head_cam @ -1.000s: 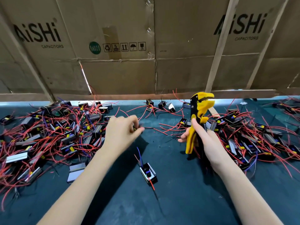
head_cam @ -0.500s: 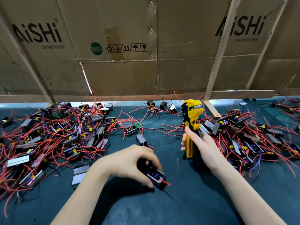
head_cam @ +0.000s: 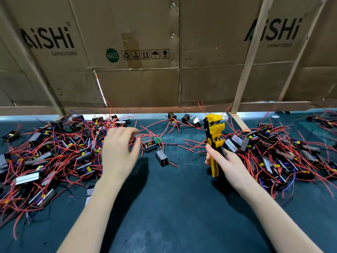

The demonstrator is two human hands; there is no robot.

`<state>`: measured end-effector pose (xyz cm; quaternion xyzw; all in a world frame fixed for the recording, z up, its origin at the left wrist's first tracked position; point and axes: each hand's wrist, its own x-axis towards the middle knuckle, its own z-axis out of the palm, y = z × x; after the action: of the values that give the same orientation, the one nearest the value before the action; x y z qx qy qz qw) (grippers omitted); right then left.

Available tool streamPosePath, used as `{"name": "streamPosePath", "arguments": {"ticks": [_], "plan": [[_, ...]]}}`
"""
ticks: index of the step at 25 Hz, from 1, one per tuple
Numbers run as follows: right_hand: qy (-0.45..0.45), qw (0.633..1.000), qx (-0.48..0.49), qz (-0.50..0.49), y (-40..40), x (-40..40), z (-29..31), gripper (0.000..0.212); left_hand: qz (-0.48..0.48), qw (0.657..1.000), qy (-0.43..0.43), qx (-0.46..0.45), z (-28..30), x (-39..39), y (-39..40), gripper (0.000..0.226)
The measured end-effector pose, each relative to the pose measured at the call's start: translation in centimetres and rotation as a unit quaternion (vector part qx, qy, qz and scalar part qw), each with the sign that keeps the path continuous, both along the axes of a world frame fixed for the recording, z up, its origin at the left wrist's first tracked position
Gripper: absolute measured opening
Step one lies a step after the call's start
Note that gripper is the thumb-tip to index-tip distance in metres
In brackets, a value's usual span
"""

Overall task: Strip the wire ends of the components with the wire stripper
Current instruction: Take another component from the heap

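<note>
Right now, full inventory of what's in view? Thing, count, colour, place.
wire stripper: one, yellow and black, held upright above the mat right of centre
left pile of components: too many to count, black and silver blocks with red wires, left side of the mat
right pile of components: too many to count, same colours, right side of the mat
loose component: one, black and silver, alone on the mat at centre
mat: one, dark teal, covers the bench
cardboard wall: several brown panels printed AiSHi, behind the bench
wooden battens: pale, slanted across the cardboard
left hand: fingers spread, blurred, over the left pile's edge, holds nothing
right hand: grips the stripper's handles
</note>
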<state>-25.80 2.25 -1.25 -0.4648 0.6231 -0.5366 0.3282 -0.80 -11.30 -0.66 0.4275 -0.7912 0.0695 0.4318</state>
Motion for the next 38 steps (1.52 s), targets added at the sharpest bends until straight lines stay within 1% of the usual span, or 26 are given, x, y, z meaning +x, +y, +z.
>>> {"name": "streamPosePath", "arguments": {"ticks": [1,2,3,4,5,6,7,9,10,11,12,13,14,15,16,17,19,21,24,26,31,34,38], "plan": [[-0.004,1.000,0.005,0.008,0.0,0.0,-0.1,0.048,-0.075,0.996,-0.047,-0.011,-0.1,-1.1,0.6,0.019],[-0.017,1.000,0.007,0.018,-0.1,-0.1,-0.1,0.048,-0.137,0.984,-0.110,0.006,-0.4,-2.2,1.0,0.019],[-0.029,0.999,0.006,0.029,-0.2,-0.1,-0.1,0.048,-0.179,0.966,-0.182,0.042,-0.7,-3.2,1.5,0.023],[-0.035,0.999,0.003,0.035,-0.2,-0.1,-0.1,0.047,-0.188,0.947,-0.249,0.078,-1.2,-4.1,1.7,0.027],[-0.038,0.999,-0.001,0.035,-0.3,-0.1,-0.2,0.048,-0.169,0.936,-0.294,0.099,-1.8,-4.7,1.8,0.029],[-0.041,0.999,-0.004,0.031,-0.3,-0.1,-0.2,0.049,-0.145,0.933,-0.311,0.108,-2.0,-4.9,1.8,0.029],[-0.044,0.999,-0.009,0.027,-0.3,0.0,-0.4,0.049,-0.130,0.938,-0.302,0.113,-2.0,-4.8,1.8,0.027],[-0.042,0.999,-0.020,0.014,-0.3,0.1,-0.7,0.044,-0.121,0.956,-0.246,0.102,-1.7,-4.5,2.3,0.015],[-0.016,1.000,-0.025,0.000,-0.2,0.1,-0.8,0.038,-0.120,0.964,-0.218,0.094,-1.8,-4.5,2.7,0.007],[0.042,0.998,-0.030,-0.025,-0.1,0.0,-0.9,0.035,-0.112,0.969,-0.200,0.089,-1.8,-4.5,2.9,0.002],[0.139,0.987,-0.035,-0.069,-0.1,-0.2,-1.0,0.033,-0.095,0.971,-0.194,0.101,-1.8,-4.5,3.1,0.004],[0.264,0.955,-0.047,-0.122,0.0,-0.5,-1.1,0.032,-0.076,0.972,-0.184,0.128,-1.9,-4.6,3.1,0.009],[0.391,0.904,-0.057,-0.166,0.1,-0.7,-1.1,0.034,-0.066,0.972,-0.163,0.157,-2.1,-4.4,2.9,0.013],[0.487,0.850,-0.064,-0.192,0.0,-0.9,-1.3,0.039,-0.066,0.972,-0.135,0.183,-2.1,-4.3,2.6,0.014],[0.543,0.812,-0.059,-0.205,-0.1,-1.0,-1.5,0.043,-0.078,0.971,-0.104,0.200,-2.2,-4.2,2.4,0.014],[0.567,0.795,-0.048,-0.212,-0.2,-0.9,-1.7,0.047,-0.094,0.969,-0.085,0.213,-2.1,-4.1,2.3,0.013],[0.583,0.780,-0.027,-0.225,-0.5,-0.6,-2.0,0.049,-0.126,0.961,-0.052,0.242,-1.9,-4.0,2.6,0.009],[0.607,0.757,-0.020,-0.242,-0.8,-0.5,-2.3,0.050,-0.153,0.952,-0.019,0.263,-1.9,-4.1,2.6,0.005],[0.625,0.740,-0.015,-0.247,-1.0,-0.2,-2.4,0.050,-0.177,0.945,-0.007,0.275,-2.0,-4.2,2.7,0.005],[0.637,0.731,-0.015,-0.243,-1.1,0.0,-2.6,0.051,-0.175,0.944,-0.002,0.280,-2.2,-4.4,2.9,0.004],[0.641,0.731,-0.025,-0.233,-1.6,0.3,-2.9,0.053,-0.167,0.932,0.011,0.323,-2.4,-4.8,3.1,0.011],[0.642,0.730,-0.030,-0.232,-1.8,0.2,-3.1,0.053,-0.155,0.931,0.012,0.329,-2.7,-5.3,3.6,0.012],[0.639,0.733,-0.032,-0.230,-1.6,0.0,-3.2,0.053,-0.160,0.916,0.050,0.365,-2.6,-5.4,3.8,0.012]]}}
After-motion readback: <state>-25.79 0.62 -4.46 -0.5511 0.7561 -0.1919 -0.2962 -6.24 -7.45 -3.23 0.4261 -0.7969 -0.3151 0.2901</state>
